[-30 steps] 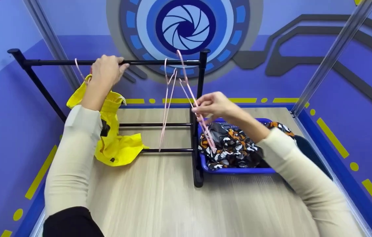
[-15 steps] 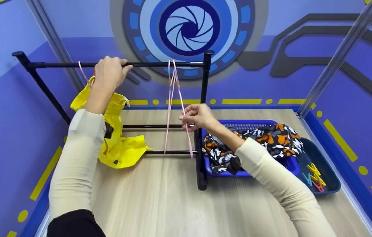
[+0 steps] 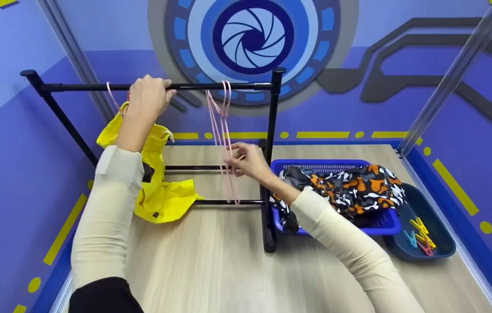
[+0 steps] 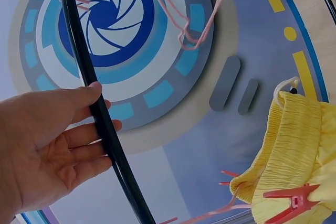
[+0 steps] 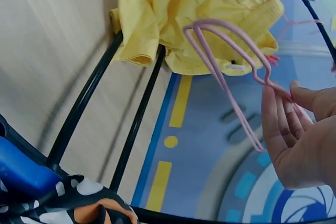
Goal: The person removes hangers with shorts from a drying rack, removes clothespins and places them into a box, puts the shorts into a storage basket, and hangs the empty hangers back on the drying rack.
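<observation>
My left hand (image 3: 146,99) grips the black top rail (image 3: 195,86) of a clothes rack, its thumb and fingers round the bar in the left wrist view. Just left of it, yellow trousers (image 3: 163,202) hang from a pink hanger. Red clothespins (image 4: 295,203) clip their gathered waistband. My right hand (image 3: 249,163) pinches the side of a pink wire hanger (image 5: 224,85) between thumb and fingers. Two bare pink hangers hook over the rail near its right end, close together and overlapping.
Right of the rack stands a blue basket (image 3: 385,224) with camouflage-patterned cloth (image 3: 367,187) in it. A dark green tray (image 3: 446,232) beside it holds several clothespins (image 3: 420,226). Lower black bars (image 3: 204,202) run across the rack.
My right hand has brought a hanger leftward from above the basket onto the rail, beside the other bare hanger. The left hand stays on the rail.
</observation>
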### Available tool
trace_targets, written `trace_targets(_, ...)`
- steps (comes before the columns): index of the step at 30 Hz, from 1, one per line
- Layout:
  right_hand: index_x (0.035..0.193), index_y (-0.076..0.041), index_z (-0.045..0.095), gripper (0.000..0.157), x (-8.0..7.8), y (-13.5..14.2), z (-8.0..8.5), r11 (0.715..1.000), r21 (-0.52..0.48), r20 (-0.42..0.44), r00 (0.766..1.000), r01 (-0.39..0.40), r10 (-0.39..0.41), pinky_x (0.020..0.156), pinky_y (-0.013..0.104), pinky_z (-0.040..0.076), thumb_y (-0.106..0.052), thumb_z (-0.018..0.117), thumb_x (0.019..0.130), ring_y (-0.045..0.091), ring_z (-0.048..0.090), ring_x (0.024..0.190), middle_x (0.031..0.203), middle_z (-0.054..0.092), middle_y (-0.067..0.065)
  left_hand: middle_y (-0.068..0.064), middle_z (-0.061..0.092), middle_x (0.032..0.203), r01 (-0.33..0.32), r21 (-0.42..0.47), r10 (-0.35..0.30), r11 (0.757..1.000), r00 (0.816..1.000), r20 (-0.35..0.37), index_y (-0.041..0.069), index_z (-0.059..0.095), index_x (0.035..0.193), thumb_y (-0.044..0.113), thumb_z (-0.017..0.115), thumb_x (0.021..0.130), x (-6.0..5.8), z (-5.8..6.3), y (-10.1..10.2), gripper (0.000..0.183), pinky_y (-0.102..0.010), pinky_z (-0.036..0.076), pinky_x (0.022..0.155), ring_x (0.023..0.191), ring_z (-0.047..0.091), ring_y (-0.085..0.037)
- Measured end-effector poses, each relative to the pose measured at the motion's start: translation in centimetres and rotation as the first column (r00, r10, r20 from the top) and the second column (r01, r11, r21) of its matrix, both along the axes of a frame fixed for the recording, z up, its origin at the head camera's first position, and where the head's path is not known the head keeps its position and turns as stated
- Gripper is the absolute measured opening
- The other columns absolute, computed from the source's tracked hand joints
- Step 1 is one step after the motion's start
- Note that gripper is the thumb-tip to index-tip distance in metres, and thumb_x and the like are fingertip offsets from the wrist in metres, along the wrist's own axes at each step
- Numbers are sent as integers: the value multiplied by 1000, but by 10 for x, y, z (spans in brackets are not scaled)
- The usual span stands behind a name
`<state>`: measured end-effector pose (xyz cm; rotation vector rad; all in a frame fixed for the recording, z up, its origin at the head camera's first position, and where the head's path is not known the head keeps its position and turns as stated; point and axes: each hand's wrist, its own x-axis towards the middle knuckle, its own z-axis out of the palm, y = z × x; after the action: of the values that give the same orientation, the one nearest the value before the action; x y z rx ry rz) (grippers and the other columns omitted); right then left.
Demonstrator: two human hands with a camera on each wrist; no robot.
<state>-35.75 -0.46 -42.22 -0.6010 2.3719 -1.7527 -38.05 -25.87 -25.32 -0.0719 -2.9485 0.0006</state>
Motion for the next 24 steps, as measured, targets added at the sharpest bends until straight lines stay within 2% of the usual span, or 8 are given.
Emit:
trace_targets(3,134,4,61,41,5,-5,-10,994,100,-86,995,-46,54,56,28,61,-4,71,94,40,75,77,95,75,26,-31,62,134,11,-4,-11,1000,1000,10,7,52,149,29,50,108,1,-3,1,46,-56,57,92,107,63,-52)
trace_targets(6,130,4,63,35,12,-10,-19,976,199,-138,983,-90,118,54,25,59,-7,69,96,36,76,75,96,76,24,-32,61,135,16,-12,-16,1000,999,36,7,48,151,28,51,108,2,-4,2,48,-55,58,92,103,63,-50)
trace_targets(10,120,3,66,25,20,-11,-24,958,268,-171,973,-106,155,53,24,58,-12,66,99,35,75,72,98,77,22,-32,60,136,15,-10,-15,1000,999,49,7,49,150,28,52,108,1,-6,3,48,-56,57,93,104,62,-51)
trace_targets(14,119,2,67,25,24,-2,-21,936,332,-186,965,-114,184,55,27,59,-16,63,102,35,75,73,101,77,22,-32,62,132,11,0,-11,1000,1000,28,5,54,143,26,54,107,2,-9,4,42,-58,55,96,111,60,-53)
trace_targets(18,129,2,65,34,27,21,-13,882,452,-215,943,-134,253,70,32,63,-20,61,103,31,77,82,110,76,21,-33,63,125,2,0,-2,1000,999,-33,0,58,134,19,56,105,3,-13,6,35,-60,55,95,112,61,-53)
trace_targets(20,129,4,65,35,29,40,-8,848,509,-233,924,-148,301,79,34,63,-19,61,103,30,76,88,113,75,21,-33,64,121,-1,-10,1,1000,997,-72,-3,59,129,16,57,104,3,-15,7,32,-60,55,94,110,62,-53)
trace_targets(22,120,4,69,29,30,65,-3,807,567,-243,901,-167,358,78,34,62,-17,61,102,27,75,83,104,77,20,-32,64,120,-7,-20,5,1000,995,-101,-4,58,127,13,55,103,3,-16,9,30,-60,55,93,111,62,-51)
trace_targets(24,104,4,73,23,28,95,2,758,623,-213,891,-193,402,69,31,60,-15,61,101,21,68,70,89,75,16,-31,61,127,-21,-7,20,1000,993,-113,-5,55,133,11,51,103,4,-17,12,34,-61,54,95,120,58,-49)
